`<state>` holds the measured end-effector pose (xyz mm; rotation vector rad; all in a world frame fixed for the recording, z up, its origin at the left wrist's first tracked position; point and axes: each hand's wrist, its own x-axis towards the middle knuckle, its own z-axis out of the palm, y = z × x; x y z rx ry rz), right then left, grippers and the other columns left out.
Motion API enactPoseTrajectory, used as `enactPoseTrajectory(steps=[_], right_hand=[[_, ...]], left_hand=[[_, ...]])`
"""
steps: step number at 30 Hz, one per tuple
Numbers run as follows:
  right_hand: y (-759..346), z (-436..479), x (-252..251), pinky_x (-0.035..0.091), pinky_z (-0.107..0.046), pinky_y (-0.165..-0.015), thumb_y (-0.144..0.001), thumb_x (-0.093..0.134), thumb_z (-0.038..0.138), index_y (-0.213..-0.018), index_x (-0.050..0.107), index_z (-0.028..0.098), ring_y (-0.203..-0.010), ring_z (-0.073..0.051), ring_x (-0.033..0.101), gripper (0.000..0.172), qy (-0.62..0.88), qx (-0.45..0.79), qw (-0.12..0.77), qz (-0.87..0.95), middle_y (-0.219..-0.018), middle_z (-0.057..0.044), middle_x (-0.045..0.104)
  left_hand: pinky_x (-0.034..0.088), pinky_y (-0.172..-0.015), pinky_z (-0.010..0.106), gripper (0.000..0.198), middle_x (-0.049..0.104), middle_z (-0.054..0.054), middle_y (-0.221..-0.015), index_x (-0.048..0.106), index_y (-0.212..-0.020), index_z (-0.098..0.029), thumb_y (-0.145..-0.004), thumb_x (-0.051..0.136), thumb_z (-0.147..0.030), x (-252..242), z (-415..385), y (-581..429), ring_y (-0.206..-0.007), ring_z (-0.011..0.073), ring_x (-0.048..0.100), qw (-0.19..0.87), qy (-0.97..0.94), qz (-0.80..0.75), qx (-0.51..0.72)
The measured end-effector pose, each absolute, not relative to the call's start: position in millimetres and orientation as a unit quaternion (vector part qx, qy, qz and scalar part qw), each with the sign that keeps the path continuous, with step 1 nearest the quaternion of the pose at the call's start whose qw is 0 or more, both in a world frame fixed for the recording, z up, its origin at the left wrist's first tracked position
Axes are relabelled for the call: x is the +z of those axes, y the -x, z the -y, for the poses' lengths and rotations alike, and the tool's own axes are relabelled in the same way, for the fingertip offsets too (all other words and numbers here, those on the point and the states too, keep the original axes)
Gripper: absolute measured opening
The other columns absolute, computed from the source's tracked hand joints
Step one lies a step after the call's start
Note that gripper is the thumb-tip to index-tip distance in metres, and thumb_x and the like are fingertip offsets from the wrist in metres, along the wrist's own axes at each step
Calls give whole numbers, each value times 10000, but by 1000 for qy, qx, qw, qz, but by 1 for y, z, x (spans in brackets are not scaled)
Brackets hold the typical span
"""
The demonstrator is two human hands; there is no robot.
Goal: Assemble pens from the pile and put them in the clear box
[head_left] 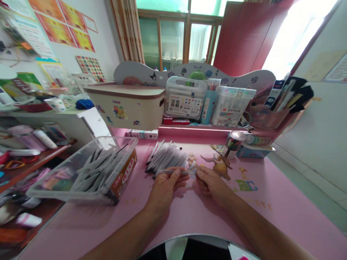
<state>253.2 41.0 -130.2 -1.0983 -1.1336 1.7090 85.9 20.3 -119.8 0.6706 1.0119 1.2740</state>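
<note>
Left hand (166,185), right hand (210,183) pinching pen (179,172) by ends, holding it level over worktop (271,206) beside pile (166,158); bin (123,177) lying near left.

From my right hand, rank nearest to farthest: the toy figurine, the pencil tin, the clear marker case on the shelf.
1. Toy figurine, just behind the right hand holding the pen.
2. Pencil tin, farther back right.
3. Clear marker case, farthest back, centre.
</note>
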Motion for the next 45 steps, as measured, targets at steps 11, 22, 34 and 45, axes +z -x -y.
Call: enactPoseTrajectory(steps=[11,22,34,45], right_hand=[[-251,-41,-133,117,-174,-351,-749,652,547,-643,448,199,-360,-32,241,417,445,669,397,443,-468,90,372],[-251,-40,-129,128,-172,-344,-764,622,587,-605,470,187,-349,-31,253,457,468,662,390,436,-451,72,405],[-248,-38,-126,133,-158,-334,-742,655,582,-644,484,183,-344,-23,266,445,454,674,397,426,-466,75,424],[-259,-40,-119,117,-139,-319,-623,689,229,-855,527,211,-393,-47,363,283,370,790,389,297,-623,46,570]], left_hand=[[552,-624,192,249,755,90,-777,701,-864,-120,-758,757,-339,-119,-19,-86,-735,160,723,632,-292,-444,564],[551,-628,207,254,752,89,-765,702,-859,-124,-749,772,-342,-118,-19,-85,-737,168,724,631,-294,-445,564],[542,-635,208,290,755,88,-790,696,-881,-124,-756,753,-379,-120,-20,-86,-748,167,722,619,-308,-450,565],[503,-631,230,295,734,69,-748,705,-840,-142,-775,717,-429,-119,-18,-84,-713,172,688,559,-344,-480,582]])
